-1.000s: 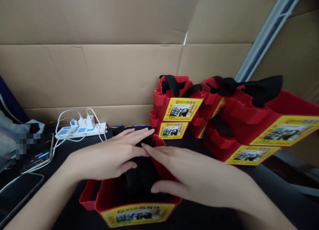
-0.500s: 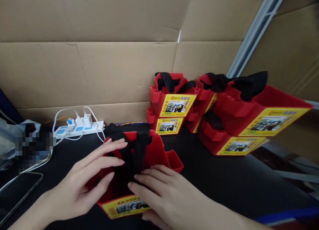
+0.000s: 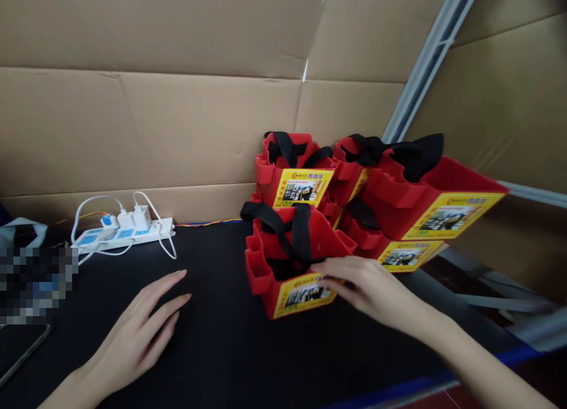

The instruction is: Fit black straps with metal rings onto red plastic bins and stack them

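Note:
A red plastic tool box (image 3: 261, 273) with black straps (image 3: 301, 234) and a yellow picture label (image 3: 305, 296) is at the middle of the black table (image 3: 212, 350). My right hand (image 3: 361, 279) grips its front right rim, fingers over the edge and thumb along the label side. My left hand (image 3: 142, 332) hovers over the table to the left of the box, apart from it, with fingers stretched and holding nothing.
Behind stand stacked red tool boxes (image 3: 270, 172), with more stacked boxes (image 3: 398, 190) at right. A white power strip (image 3: 146, 234) with plugs and cables lies at left, near a phone (image 3: 22, 347). Cardboard (image 3: 177, 131) lines the back; a metal post (image 3: 420, 84) leans at right.
The tool box has moved right and away from me, held by my right hand, towards the stacks. My left hand has let go of it and dropped back to the left.

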`<state>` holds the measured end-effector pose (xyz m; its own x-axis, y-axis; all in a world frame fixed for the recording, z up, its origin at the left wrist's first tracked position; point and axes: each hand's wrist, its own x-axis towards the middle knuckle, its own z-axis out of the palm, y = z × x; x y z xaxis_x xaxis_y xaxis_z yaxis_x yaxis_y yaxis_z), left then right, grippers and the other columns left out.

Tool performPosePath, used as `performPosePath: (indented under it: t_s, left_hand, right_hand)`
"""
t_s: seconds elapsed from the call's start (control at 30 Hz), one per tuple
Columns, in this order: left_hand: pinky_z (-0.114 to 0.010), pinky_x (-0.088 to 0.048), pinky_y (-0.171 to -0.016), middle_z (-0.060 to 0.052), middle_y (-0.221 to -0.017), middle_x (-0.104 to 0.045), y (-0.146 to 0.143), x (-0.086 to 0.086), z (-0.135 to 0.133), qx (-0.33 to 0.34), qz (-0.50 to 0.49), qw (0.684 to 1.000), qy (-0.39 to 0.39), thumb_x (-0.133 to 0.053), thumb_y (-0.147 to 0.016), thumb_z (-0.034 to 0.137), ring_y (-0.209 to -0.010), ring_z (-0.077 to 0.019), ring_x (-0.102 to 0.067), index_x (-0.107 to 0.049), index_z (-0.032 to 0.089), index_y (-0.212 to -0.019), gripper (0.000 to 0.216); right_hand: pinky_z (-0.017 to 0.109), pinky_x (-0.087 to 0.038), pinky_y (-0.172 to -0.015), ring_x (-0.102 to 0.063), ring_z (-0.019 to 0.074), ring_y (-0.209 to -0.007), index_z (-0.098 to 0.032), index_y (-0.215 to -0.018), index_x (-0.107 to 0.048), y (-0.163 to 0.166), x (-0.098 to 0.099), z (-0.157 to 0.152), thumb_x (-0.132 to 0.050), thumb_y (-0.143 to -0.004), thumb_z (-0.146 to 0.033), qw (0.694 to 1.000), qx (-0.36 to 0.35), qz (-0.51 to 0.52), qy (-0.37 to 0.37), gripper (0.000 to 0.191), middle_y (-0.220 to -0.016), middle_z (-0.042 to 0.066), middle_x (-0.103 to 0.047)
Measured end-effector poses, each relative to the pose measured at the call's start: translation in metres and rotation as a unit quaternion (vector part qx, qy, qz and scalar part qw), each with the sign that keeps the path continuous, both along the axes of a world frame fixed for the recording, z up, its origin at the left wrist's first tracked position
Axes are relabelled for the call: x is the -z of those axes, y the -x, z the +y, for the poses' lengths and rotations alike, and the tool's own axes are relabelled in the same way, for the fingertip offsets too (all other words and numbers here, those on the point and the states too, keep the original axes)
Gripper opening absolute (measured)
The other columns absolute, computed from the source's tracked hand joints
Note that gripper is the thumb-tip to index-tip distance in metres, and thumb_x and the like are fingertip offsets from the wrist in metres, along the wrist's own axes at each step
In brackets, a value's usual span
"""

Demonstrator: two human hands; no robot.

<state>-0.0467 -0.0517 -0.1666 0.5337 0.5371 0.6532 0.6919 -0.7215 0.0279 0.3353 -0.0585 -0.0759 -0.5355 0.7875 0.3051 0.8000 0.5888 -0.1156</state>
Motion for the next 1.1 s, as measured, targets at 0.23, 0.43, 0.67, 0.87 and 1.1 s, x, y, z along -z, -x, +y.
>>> performPosePath:
  t_s: [0.23,0.43,0.67,0.87,1.1]
  left_hand:
    - [-0.039,-0.044,-0.098,-0.008,-0.136,-0.043,-0.003,0.017,0.003,0.004,0.029,0.997,0.066,-0.040,-0.087,0.016,-0.120,-0.0229,-0.047,-0.057,0.023,-0.113,0.032]
    - [-0.037,-0.045,-0.097,-0.008,-0.135,-0.045,-0.006,0.011,0.001,-0.015,0.039,0.992,0.119,-0.038,-0.088,0.017,-0.118,-0.0216,-0.049,-0.059,0.022,-0.110,0.030]
    - [-0.041,-0.042,-0.101,-0.008,-0.141,-0.038,-0.009,0.009,0.005,-0.013,0.086,0.976,0.199,-0.038,-0.088,0.019,-0.124,-0.0226,-0.043,-0.048,0.022,-0.125,0.038]
    - [-0.046,-0.032,-0.106,-0.010,-0.144,-0.032,-0.013,0.010,0.010,-0.010,0.125,0.966,0.227,-0.035,-0.091,0.027,-0.133,-0.0227,-0.028,-0.036,0.019,-0.134,0.044]
    - [-0.045,-0.044,-0.094,-0.010,-0.109,-0.060,-0.037,0.006,0.042,-0.028,0.087,0.977,0.194,-0.038,-0.086,0.016,-0.102,-0.0216,-0.056,-0.058,0.016,-0.105,0.027]
  right_hand:
    - [0.033,-0.051,-0.079,-0.062,0.0195,-0.089,-0.016,-0.105,-0.062,-0.036,0.018,0.034,-0.047,-0.087,-0.032,0.995,0.042,0.068,-0.063,0.028,-0.096,0.010,-0.064]
    - [0.036,-0.049,-0.082,-0.060,0.0204,-0.092,-0.017,-0.107,-0.061,-0.044,0.026,0.053,-0.046,-0.088,-0.033,0.994,0.034,0.075,-0.079,0.029,-0.098,0.010,-0.060]
    - [0.051,-0.038,-0.097,-0.039,0.0312,-0.123,-0.022,-0.117,-0.057,-0.042,0.045,0.055,-0.053,-0.083,-0.029,0.966,0.052,0.059,-0.245,0.034,-0.124,0.015,-0.043]
    - [0.038,-0.050,-0.090,-0.051,0.0213,-0.116,-0.035,-0.124,-0.051,0.021,0.082,0.025,-0.048,-0.085,-0.017,0.977,-0.099,-0.024,-0.187,0.042,-0.121,0.004,-0.057]
    - [0.039,-0.036,-0.104,-0.028,0.0189,-0.133,-0.016,-0.139,-0.031,0.092,0.089,0.045,-0.040,-0.085,-0.013,0.985,-0.170,0.008,0.008,0.054,-0.142,0.012,-0.036]
